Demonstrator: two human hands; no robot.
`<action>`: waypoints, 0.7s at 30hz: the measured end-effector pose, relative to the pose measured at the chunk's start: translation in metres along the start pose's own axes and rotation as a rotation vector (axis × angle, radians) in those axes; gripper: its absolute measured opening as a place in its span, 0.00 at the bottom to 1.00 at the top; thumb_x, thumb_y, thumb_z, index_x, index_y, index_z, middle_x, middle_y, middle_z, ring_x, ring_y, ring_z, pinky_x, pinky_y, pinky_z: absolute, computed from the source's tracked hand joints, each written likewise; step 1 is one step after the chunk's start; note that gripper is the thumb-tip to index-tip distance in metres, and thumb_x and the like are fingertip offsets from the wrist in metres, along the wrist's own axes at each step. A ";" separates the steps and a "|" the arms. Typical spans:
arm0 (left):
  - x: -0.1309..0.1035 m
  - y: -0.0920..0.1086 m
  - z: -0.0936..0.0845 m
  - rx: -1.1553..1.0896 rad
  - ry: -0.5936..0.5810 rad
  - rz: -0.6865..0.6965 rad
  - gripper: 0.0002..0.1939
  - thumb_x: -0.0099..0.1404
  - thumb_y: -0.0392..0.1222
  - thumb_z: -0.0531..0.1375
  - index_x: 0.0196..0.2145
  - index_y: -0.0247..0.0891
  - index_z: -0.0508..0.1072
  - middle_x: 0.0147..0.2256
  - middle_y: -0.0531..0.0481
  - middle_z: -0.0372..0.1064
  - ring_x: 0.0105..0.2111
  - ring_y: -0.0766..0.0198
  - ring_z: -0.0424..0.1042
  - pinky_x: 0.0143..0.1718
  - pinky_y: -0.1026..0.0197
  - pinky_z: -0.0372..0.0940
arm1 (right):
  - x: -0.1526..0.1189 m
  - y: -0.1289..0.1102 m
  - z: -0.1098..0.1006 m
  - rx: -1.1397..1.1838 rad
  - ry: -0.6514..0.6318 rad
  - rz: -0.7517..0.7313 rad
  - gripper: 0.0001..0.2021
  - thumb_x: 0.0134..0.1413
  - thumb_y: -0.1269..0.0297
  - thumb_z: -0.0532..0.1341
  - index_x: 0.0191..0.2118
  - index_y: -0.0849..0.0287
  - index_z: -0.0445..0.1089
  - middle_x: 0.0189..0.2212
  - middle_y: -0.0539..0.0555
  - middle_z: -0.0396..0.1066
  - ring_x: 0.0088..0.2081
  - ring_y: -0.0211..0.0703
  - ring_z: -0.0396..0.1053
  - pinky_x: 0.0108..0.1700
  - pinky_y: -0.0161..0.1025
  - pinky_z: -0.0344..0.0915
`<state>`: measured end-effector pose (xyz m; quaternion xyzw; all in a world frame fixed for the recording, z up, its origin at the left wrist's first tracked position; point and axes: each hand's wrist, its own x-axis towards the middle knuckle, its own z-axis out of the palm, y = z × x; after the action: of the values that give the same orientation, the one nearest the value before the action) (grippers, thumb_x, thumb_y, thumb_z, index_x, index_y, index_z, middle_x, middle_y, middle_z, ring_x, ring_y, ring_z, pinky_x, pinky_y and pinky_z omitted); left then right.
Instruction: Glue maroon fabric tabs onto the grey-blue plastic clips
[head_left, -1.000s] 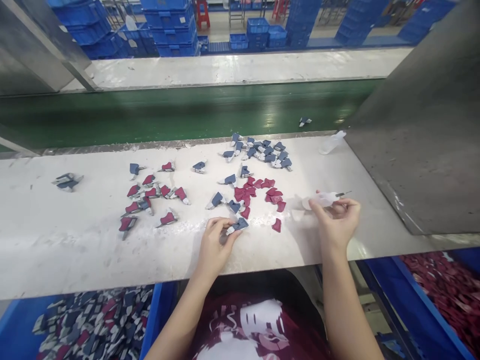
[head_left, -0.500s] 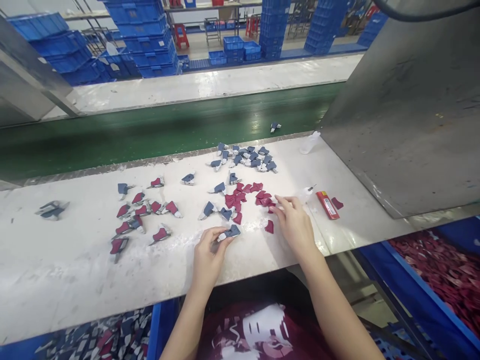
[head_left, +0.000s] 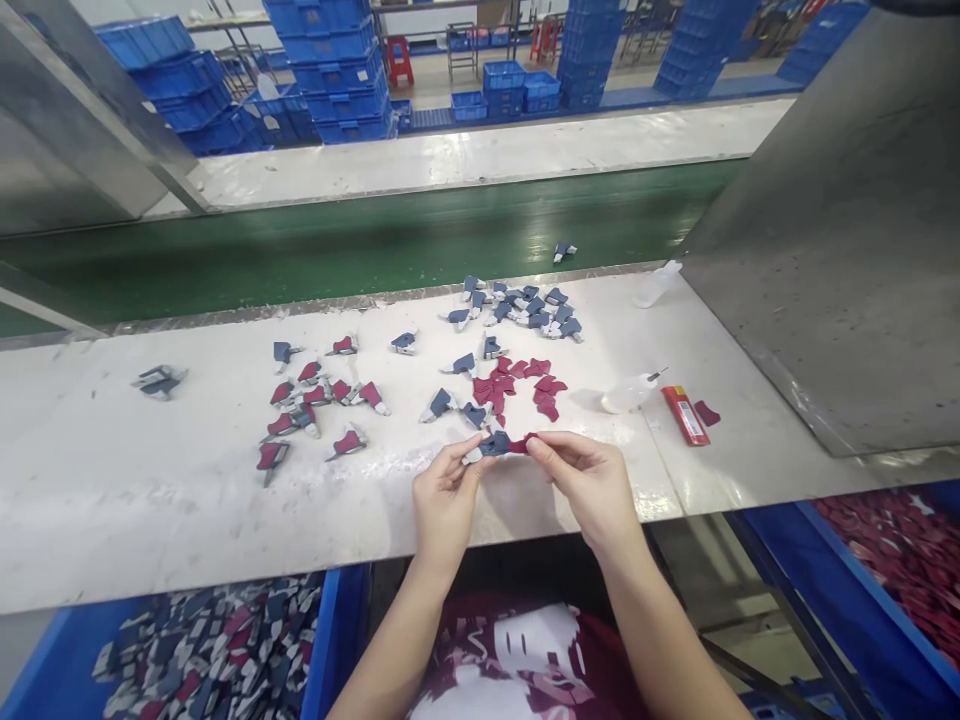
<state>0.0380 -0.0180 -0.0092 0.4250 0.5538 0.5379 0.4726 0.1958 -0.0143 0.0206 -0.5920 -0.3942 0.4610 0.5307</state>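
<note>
My left hand [head_left: 450,485] pinches a small blue-grey and white plastic part [head_left: 495,444] above the front of the white table. Between the thumb and fingers of my right hand [head_left: 581,475] is a flat dark-red piece [head_left: 519,445], its end against the blue-grey part; whether the two are joined I cannot tell. Just beyond my hands lie loose dark-red pieces [head_left: 495,385], with several blue-grey parts [head_left: 536,312] heaped behind them. To the left, parts with dark-red faces [head_left: 319,392] are scattered in a group.
At the right are a clear bottle with a thin needle tip [head_left: 630,392], a red box [head_left: 684,415] and a metal panel [head_left: 832,250]. A green belt [head_left: 420,250] runs behind the table [head_left: 187,510]. Blue bins [head_left: 341,620] of parts stand below the front edge.
My right hand has picked up a dark-red piece and brought it left against the blue-grey part in my left hand. The whole view has shifted slightly.
</note>
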 end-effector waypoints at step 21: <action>-0.010 0.011 0.013 0.023 0.006 0.076 0.12 0.58 0.40 0.69 0.41 0.37 0.82 0.37 0.46 0.83 0.34 0.56 0.83 0.40 0.59 0.79 | -0.020 -0.007 0.020 0.074 0.115 -0.069 0.12 0.45 0.56 0.73 0.31 0.58 0.79 0.27 0.55 0.80 0.28 0.44 0.76 0.32 0.40 0.74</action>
<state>0.0522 -0.0250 0.0027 0.4494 0.5447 0.5505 0.4453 0.1711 -0.0268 0.0303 -0.5836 -0.3655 0.4220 0.5896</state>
